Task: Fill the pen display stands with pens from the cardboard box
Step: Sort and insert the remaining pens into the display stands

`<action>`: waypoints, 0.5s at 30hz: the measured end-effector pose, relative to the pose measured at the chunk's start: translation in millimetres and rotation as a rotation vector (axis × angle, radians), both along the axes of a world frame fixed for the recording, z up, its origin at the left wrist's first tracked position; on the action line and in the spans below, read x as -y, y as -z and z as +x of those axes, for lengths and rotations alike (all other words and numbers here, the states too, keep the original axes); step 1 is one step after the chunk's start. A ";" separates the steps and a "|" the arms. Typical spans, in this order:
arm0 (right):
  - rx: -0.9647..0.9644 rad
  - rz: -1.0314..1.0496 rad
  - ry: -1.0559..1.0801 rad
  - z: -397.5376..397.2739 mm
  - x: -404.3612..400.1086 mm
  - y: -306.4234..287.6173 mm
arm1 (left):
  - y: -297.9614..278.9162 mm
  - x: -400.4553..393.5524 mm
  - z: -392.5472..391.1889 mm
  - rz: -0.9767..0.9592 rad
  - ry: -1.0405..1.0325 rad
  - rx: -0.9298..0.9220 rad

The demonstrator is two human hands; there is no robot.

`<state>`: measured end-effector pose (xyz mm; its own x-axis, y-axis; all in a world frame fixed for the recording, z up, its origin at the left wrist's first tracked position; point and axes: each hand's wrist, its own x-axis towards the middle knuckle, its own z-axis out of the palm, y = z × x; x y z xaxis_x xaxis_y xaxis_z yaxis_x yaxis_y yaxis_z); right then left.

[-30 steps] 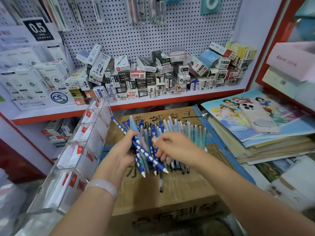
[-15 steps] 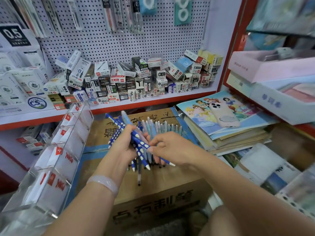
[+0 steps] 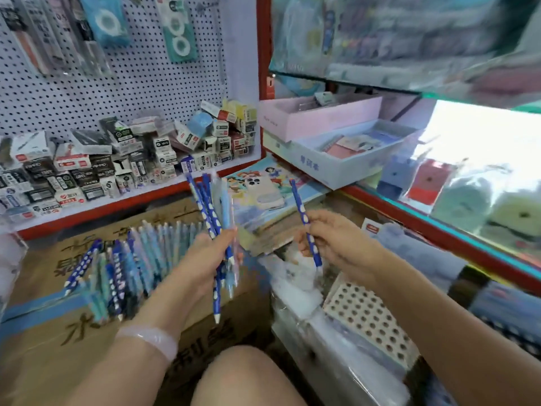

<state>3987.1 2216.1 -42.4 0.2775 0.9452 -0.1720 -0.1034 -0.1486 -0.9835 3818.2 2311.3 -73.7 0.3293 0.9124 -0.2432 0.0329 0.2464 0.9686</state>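
Observation:
My left hand (image 3: 205, 259) grips a bunch of blue pens (image 3: 209, 206) with white dots, held upright above the cardboard box (image 3: 49, 332). My right hand (image 3: 336, 241) pinches a single blue dotted pen (image 3: 304, 221), lifted to the right of the bunch. A fan of blue and light-blue pens (image 3: 126, 265) lies on top of the closed box at the left. A perforated pen display stand (image 3: 369, 317) with many round holes sits low at the right, under my right forearm.
A shelf of small stationery boxes (image 3: 117, 162) runs along the pegboard (image 3: 117, 92). A phone (image 3: 263, 189) lies on a stack of colouring books (image 3: 263, 206). Pink and blue trays (image 3: 336, 148) and a glass counter (image 3: 468, 200) stand at the right. My knee (image 3: 248, 376) is below.
The view has swung right. My right hand has pulled one dotted pen away from the bunch, and my left hand has lifted its bunch off the pile on the box.

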 end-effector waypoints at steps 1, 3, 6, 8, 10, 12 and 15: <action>-0.037 0.047 0.079 11.8 8.0 1.7 | -2.5 7.7 15.4 0.028 0.039 -0.008; -0.087 0.116 0.216 36.2 26.9 4.8 | -9.6 24.1 44.5 0.076 0.091 0.006; -0.053 0.169 0.322 70.5 65.5 10.0 | -17.7 49.9 77.9 0.113 0.197 0.025; 0.014 0.186 0.357 89.3 94.7 15.1 | -17.1 67.0 95.4 0.098 0.248 0.045; 0.075 0.208 0.431 104.7 123.6 18.6 | -10.2 82.6 110.4 0.067 0.269 0.041; 0.119 0.238 0.526 119.0 150.9 18.3 | -0.4 99.6 124.5 0.043 0.315 0.017; 0.331 0.186 0.564 133.9 191.3 16.6 | 14.5 126.8 141.1 0.046 0.400 -0.011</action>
<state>4121.0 2024.8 -59.1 0.7469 0.6458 0.1584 0.1952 0.0147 -0.9807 3959.3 2184.4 -88.2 0.6582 0.7227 -0.2107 0.1277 0.1687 0.9774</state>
